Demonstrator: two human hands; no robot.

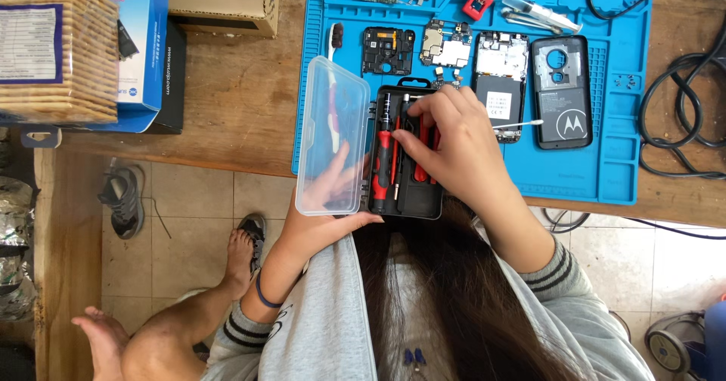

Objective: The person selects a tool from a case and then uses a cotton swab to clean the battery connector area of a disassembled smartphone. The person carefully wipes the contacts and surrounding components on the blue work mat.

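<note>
**Fingers in the tool case**

Your right hand point(446, 135) reached into the black tool case point(404, 154) on the blue mat point(605, 169), its fingertips pinching something in there among the red-handled tools point(382, 165); I could not tell exactly which piece. Your left hand point(333, 199) cupped the clear lid point(333, 135) from beneath, fingers spread behind the plastic, holding it open. Dismantled phone parts point(499, 75) lay just beyond.

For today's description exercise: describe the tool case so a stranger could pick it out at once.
Find the blue mat on the wooden table. At its near edge lies the tool case, under the right hand, with the left hand at its lid. Unlike the phone parts beyond, it is a black tray of red-handled tools with a clear lid.
</note>
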